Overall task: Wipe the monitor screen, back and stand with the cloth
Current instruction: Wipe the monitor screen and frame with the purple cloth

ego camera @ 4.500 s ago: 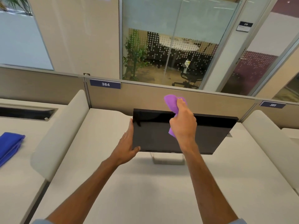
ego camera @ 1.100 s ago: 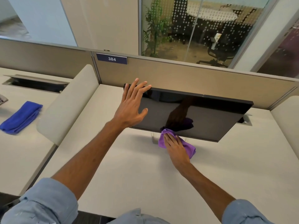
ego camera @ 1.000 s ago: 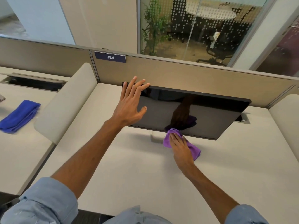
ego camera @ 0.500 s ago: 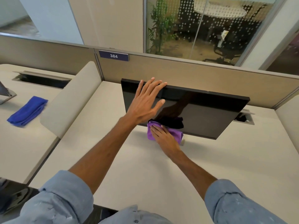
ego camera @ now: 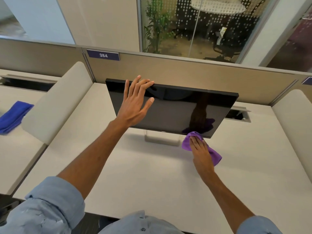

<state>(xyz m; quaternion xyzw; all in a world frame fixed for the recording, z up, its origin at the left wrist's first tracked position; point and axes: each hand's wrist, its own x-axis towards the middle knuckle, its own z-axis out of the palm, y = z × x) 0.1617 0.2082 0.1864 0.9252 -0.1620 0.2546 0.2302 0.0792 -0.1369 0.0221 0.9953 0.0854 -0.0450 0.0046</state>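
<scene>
1. The monitor (ego camera: 177, 107) stands on a pale worktop (ego camera: 152, 183), its dark screen tilted back so that it faces up toward the camera.
2. Its stand (ego camera: 162, 140) shows only as a pale base below the middle of the lower edge.
3. The left grip (ego camera: 135, 102), a bare hand, lies flat on the upper left part of the screen. Its fingers are straight and spread, the fingertips reach over the top edge, and it has hold of nothing.
4. The right grip (ego camera: 200, 152) rests palm down on a purple cloth (ego camera: 215, 155), with the fingers stretched out flat over it rather than curled round it. The thumb is hidden.
5. The cloth sits at the lower edge of the monitor, close to its right bottom corner, and its front tip meets that edge. It spreads out from under the hand to both sides. Whether it lies on the worktop or is lifted off it, I cannot tell.
6. The hand and cloth are mirrored in the screen just above them.
7. Both forearms are bare, with light blue sleeves (ego camera: 50, 208) rolled up near the elbows.
8. A beige partition runs behind the monitor, carrying a sign (ego camera: 103, 55) that reads 384.
9. Rounded pale side panels (ego camera: 55, 102) close off the worktop on the left and right.
10. A blue cloth (ego camera: 13, 115) lies on the neighbouring worktop to the left, well apart from the monitor.
</scene>
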